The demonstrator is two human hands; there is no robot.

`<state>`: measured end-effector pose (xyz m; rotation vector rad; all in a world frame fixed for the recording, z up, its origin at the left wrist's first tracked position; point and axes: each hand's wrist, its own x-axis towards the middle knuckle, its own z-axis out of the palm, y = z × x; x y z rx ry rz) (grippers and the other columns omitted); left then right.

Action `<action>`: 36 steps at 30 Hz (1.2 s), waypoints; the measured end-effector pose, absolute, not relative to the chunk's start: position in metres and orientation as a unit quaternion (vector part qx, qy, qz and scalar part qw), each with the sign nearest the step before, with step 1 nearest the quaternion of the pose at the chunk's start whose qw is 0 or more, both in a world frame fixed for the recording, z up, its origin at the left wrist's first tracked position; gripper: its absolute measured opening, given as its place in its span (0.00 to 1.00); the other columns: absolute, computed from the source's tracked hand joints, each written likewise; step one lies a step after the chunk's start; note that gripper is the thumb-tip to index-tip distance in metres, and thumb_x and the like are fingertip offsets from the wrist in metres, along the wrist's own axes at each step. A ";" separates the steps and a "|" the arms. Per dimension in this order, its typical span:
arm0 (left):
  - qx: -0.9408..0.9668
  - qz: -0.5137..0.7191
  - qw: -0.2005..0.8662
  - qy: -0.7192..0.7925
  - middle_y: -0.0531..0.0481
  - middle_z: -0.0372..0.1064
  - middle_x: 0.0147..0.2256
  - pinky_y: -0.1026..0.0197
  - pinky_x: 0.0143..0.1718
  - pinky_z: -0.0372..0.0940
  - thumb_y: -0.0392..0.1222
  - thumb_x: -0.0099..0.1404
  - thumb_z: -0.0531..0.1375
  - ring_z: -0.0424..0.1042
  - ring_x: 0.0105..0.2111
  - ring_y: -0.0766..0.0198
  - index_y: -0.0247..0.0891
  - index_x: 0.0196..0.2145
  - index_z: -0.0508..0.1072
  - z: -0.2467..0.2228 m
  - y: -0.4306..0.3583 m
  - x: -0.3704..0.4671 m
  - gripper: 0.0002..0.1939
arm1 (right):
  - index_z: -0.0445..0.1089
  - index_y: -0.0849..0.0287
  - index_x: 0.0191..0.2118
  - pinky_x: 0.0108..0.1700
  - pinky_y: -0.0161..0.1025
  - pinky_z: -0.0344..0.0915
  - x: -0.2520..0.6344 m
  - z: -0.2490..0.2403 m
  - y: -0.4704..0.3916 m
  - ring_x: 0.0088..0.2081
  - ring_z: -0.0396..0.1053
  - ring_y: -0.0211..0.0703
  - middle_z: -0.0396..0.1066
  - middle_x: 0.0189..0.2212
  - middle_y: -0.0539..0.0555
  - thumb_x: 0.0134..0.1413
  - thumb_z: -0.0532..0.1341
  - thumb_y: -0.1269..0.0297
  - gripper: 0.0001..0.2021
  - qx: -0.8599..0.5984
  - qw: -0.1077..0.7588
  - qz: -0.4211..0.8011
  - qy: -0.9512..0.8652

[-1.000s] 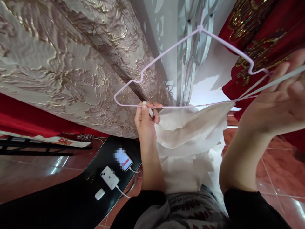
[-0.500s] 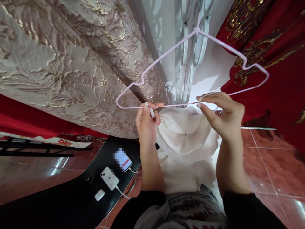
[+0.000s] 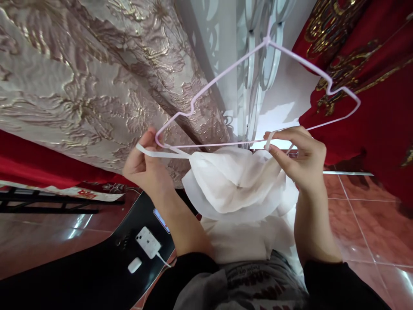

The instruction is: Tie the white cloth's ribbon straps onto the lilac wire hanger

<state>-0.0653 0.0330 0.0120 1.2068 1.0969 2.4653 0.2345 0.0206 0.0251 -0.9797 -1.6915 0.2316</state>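
Observation:
A pale pink clothes hanger (image 3: 226,76) hangs in front of me, its thin bottom bar level with my hands. Below the bar droops a white garment (image 3: 219,185) of sheer, layered cloth. My left hand (image 3: 143,165) is at the hanger's left corner, its fingers closed on a white strap (image 3: 164,154) that stretches from the garment's left side. Near the right part of the bar, my right hand (image 3: 297,150) pinches a second white strap (image 3: 269,140) between thumb and fingers. The hanger's hook top is hard to make out against the metalwork.
Embossed beige-gold fabric (image 3: 106,82) hangs at the left, red cloth with gold trim (image 3: 364,94) at the right. White scrolled metalwork (image 3: 258,64) stands behind the hanger. On a black bench (image 3: 97,262) lie a white phone (image 3: 148,242), a second phone (image 3: 161,219) and a small white case (image 3: 134,265).
My left hand has moved left from the bar to the hanger's corner, drawing the strap out. The garment's left side has spread leftward and risen. My right hand has barely shifted.

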 end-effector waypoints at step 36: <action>0.374 0.775 0.376 0.344 0.52 0.74 0.28 0.63 0.32 0.75 0.60 0.68 0.70 0.77 0.26 0.64 0.42 0.33 0.68 0.005 0.037 -0.021 0.22 | 0.84 0.53 0.41 0.43 0.47 0.76 0.310 0.041 0.046 0.40 0.82 0.48 0.82 0.38 0.55 0.49 0.78 0.59 0.13 -0.429 0.736 0.009 -0.523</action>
